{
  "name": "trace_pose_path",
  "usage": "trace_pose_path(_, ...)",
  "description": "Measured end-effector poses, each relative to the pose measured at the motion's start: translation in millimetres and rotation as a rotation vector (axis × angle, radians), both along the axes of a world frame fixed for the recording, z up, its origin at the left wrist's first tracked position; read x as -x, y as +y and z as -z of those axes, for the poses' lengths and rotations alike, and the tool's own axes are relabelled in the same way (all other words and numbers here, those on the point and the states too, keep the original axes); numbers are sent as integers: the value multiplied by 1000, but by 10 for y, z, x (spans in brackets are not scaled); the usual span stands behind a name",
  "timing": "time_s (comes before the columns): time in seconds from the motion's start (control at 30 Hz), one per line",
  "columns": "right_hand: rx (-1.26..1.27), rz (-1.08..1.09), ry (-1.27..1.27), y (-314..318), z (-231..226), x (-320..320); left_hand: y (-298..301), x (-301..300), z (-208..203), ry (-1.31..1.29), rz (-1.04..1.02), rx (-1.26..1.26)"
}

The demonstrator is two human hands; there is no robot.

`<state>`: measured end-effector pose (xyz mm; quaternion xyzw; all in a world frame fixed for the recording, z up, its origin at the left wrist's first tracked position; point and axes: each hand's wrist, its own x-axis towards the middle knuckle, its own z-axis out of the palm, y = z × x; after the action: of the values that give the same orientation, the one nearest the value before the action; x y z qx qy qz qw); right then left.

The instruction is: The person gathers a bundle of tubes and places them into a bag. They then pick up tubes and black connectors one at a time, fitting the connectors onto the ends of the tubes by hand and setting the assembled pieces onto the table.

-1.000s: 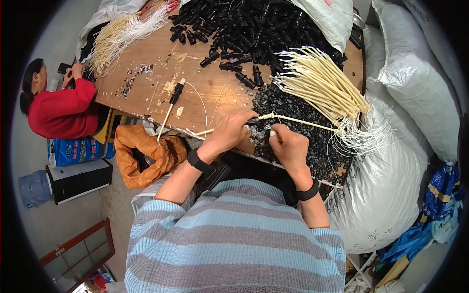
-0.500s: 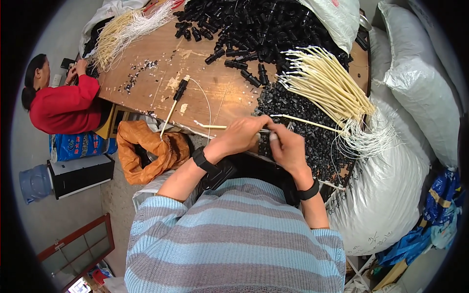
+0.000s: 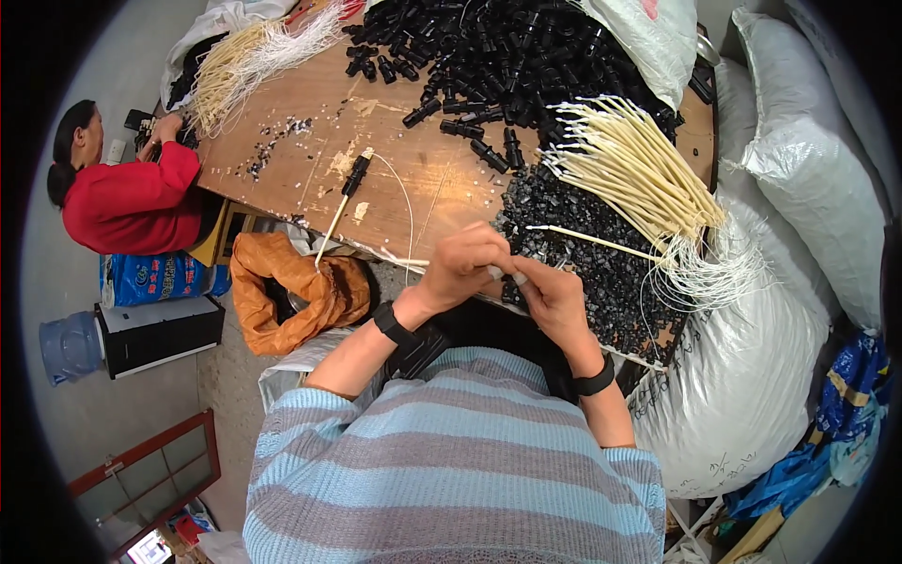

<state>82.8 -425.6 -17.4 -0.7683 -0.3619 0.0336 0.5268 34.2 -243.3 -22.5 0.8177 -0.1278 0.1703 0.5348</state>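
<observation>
Meeting just above the near edge of the wooden table (image 3: 282, 169), the two hands work fingertip to fingertip. The left hand (image 3: 465, 263) is curled shut, its fingers pinched on a thin cream-coloured tube (image 3: 404, 262) that sticks out to the left over the table edge. The right hand (image 3: 554, 296) is also closed, thumb and fingertips pressed together on something small at the point where it touches the left hand; what it holds is too hidden to tell. Both wrists wear black bands, and the striped blue-grey sleeves come up from the lower edge.

Just beyond the right hand lies a heap of small black parts (image 3: 601, 254), with a single cream tube (image 3: 592, 240) resting across it. To the right of that, a fanned bundle of cream tubes (image 3: 639, 174) with thin white wires trails off the table toward a large white sack (image 3: 742, 395). Left of the hands, an assembled tube with a black connector (image 3: 349, 183) lies on the bare wood, above an orange bag (image 3: 301, 291) on the floor.

Farther back, a big pile of black connectors (image 3: 507, 47) covers the table top. At the far left corner, another bundle of cream tubes (image 3: 254, 52) lies near a person in a red top (image 3: 132, 202).
</observation>
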Motion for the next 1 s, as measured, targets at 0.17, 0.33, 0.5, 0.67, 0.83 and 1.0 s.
trace_pose_path(0.17,183,168,213,-78,113,36,12,-182,46,14,34,-233)
trace_pose_path(0.33,121,262,399,-178,133,20,484,-279,298,-21,-28,-497)
trace_pose_path(0.5,50,236,630,-137,170,-26,752,-155,151,366,-303,-171)
trace_pose_path(0.67,115,201,610,-56,114,-24,553,-212,166,441,-374,-300)
trace_pose_path(0.83,85,223,610,-110,159,-33,421,-374,318,269,-291,-355)
trace_pose_path(1.0,-1,320,695,-109,229,-91,46,-291,116,340,-210,94)
